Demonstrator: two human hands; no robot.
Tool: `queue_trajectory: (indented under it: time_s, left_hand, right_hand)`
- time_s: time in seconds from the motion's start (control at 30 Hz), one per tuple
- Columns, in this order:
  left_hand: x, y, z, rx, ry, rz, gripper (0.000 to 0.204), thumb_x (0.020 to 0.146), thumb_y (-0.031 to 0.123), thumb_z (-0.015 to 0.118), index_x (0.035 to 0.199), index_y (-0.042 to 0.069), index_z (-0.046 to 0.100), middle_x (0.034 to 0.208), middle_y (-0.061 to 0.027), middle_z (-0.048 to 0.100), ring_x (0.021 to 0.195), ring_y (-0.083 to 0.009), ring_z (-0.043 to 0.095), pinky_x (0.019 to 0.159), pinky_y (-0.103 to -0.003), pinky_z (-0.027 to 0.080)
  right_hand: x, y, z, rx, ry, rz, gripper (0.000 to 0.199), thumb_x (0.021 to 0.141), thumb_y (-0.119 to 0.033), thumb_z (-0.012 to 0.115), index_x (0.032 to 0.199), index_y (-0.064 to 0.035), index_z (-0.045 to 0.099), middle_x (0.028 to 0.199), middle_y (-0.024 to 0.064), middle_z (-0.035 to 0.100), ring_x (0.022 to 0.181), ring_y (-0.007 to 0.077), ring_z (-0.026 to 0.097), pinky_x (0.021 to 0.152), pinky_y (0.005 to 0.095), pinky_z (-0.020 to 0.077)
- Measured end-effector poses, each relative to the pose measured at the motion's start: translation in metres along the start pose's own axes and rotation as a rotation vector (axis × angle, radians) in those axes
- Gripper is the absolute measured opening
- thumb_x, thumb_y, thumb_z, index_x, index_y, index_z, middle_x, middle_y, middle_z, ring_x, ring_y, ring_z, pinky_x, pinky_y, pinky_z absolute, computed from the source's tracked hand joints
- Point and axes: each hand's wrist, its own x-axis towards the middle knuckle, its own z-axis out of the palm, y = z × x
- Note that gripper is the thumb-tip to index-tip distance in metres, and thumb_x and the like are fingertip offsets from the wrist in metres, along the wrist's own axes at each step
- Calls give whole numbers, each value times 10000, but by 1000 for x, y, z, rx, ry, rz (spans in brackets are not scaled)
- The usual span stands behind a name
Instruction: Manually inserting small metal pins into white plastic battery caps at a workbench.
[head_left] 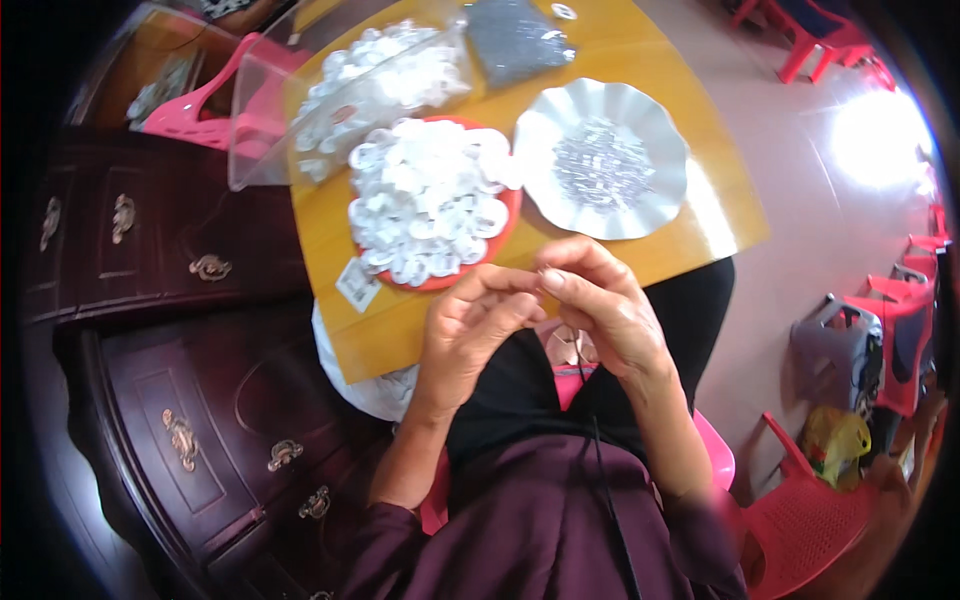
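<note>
My left hand (470, 330) and my right hand (610, 310) meet just over the table's near edge, fingertips almost touching. Thumb and forefinger are pinched together on each, around something too small to make out. Just beyond the left one, a red plate (512, 222) is heaped with small white plastic pieces (425, 205), many of them ring-shaped. A white plate with a wavy rim (668, 185) lies farther right and holds a pile of thin, shiny metal pieces (602, 165).
On the yellow table (715, 130), a clear plastic bin (240, 140) holds more white pieces. A grey plastic bag (515, 42), a small white ring (563, 11) and a white label (357, 284) lie around. Dark wooden drawers (170, 430) stand left; red chairs (800, 510) stand right.
</note>
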Motion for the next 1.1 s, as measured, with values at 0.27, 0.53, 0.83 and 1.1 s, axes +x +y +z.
queue_trajectory:
  time_s: [0.27,0.53,0.83,1.1]
  left_hand:
    - [-15,-4,-21,580,4,242,82,835,-49,676,895,-5,641,841,-25,627,733,-92,592,679,-234,486]
    - [-26,4,-46,1035,286,428,118,819,27,737,919,34,676,871,-82,650,772,-244,653,686,-335,526]
    - [-8,6,-79,1373,492,563,216,773,-2,767,972,27,688,948,-79,626,819,-196,630,699,-313,516]
    - [-17,-4,-73,970,545,591,128,850,-37,701,971,-21,660,958,-103,670,777,-145,638,709,-259,529]
  right_hand:
    - [-13,16,2,-617,77,-155,76,878,-71,718,921,-15,692,704,-16,552,566,30,453,489,212,358]
    - [-12,21,16,-742,118,-112,95,876,-85,720,883,-1,677,689,-17,577,579,36,447,520,215,359]
    - [-15,38,7,-611,175,-93,121,888,-109,719,889,6,680,662,-44,555,592,21,421,528,210,354]
    - [-20,32,11,-624,187,-119,112,892,-102,710,895,7,684,707,-30,606,631,22,481,565,199,398]
